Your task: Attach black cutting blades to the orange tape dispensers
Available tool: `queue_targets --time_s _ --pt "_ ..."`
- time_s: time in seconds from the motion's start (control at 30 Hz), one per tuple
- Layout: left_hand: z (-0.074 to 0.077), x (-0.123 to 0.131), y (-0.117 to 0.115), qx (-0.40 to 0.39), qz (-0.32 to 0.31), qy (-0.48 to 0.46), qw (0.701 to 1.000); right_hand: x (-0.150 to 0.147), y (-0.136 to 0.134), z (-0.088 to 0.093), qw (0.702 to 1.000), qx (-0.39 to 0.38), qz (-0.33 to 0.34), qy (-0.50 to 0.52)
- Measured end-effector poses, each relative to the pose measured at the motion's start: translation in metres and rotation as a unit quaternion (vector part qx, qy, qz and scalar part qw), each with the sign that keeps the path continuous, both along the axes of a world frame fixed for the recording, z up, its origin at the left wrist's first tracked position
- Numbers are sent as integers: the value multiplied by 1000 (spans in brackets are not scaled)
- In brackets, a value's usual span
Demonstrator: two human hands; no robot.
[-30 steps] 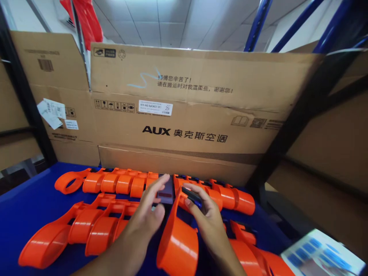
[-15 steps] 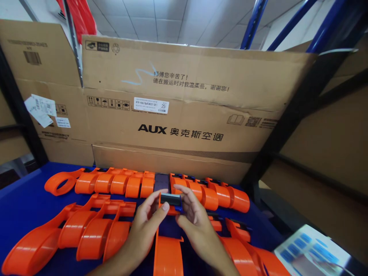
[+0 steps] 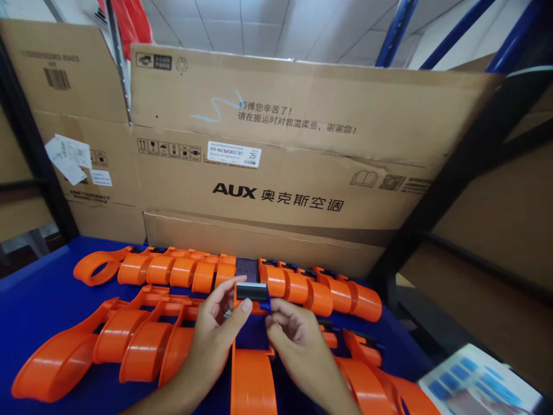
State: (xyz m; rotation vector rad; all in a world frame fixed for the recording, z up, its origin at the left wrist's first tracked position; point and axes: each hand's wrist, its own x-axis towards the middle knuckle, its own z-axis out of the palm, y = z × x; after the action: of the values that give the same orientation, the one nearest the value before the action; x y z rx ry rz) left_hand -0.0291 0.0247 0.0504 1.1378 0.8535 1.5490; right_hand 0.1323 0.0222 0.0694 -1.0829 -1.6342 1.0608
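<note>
In the lower middle I hold an orange tape dispenser (image 3: 254,377) upright. A black strip and a pale serrated blade (image 3: 251,285) top its head. My left hand (image 3: 222,323) is closed around the head's left side, its thumb lying on the front. My right hand (image 3: 298,334) has its fingers curled in and pinches at a small blue plastic part (image 3: 265,306) on the right of the head. The right fingertips partly cover that spot. Below the head, the dispenser's wide orange loop hangs toward me.
Several more orange tape dispensers (image 3: 149,351) lie in two rows on the blue table (image 3: 52,274). A dark phone-like slab (image 3: 247,269) stands amid the back row. A cardboard sheet (image 3: 276,167) walls the back; a white-and-blue printed sheet (image 3: 479,377) lies at right.
My right fingers have come down from the upper right of the dispenser's head and curled in at its blue part. The left hand keeps its hold. The view has shifted slightly.
</note>
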Motion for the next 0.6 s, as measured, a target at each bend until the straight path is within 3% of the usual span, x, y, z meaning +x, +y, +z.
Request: queue_targets --time_s 0.2,0.43,0.6 --pt "3 2 2 -7 -51 -45 998 -2 1 -8 997 44 -51 -37" --pt "4 1 0 -15 -35 -37 999 -3 0 -8 995 60 -53 -51" --pt "13 1 -3 -26 -35 -59 997 -4 -1 -7 994 73 -58 -59"
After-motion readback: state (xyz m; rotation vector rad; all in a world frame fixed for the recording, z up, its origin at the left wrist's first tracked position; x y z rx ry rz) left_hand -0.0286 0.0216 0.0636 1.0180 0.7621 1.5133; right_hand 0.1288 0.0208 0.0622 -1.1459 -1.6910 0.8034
